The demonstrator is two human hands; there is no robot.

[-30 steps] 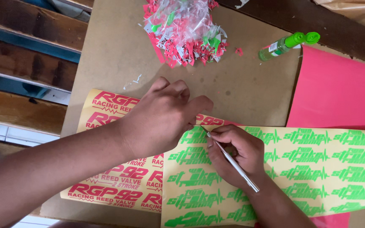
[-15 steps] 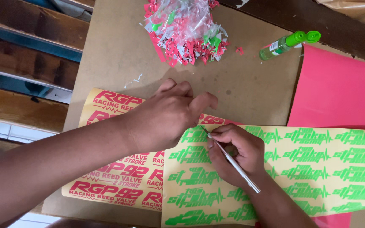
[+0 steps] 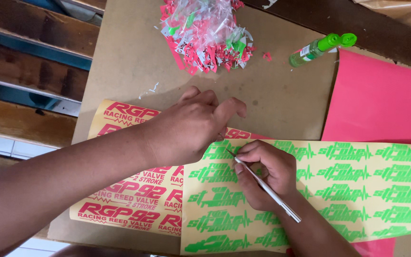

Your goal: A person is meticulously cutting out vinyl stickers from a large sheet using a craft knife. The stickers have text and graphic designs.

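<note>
While your arms reach in from below, the brown counter (image 3: 286,104) carries everything: a plain pink sheet (image 3: 381,104) at the right, and across the lower half a yellow sheet of green stickers (image 3: 357,190) that overlaps a yellow sheet of red stickers (image 3: 124,200) on its left. At the top edge sits a heap of peeled red, green and clear scraps (image 3: 205,33), with a small green-capped bottle (image 3: 319,47) lying on its side near the pink sheet. Your left hand (image 3: 186,128) rests on the upper left corner of the green sticker sheet, its fingers (image 3: 229,109) curled together and pressing down there. Your right hand (image 3: 267,173) lies on the same sheet just beside it, fingers pinching a thin silver craft knife (image 3: 267,190), whose tip touches the sheet close under your left hand.
</note>
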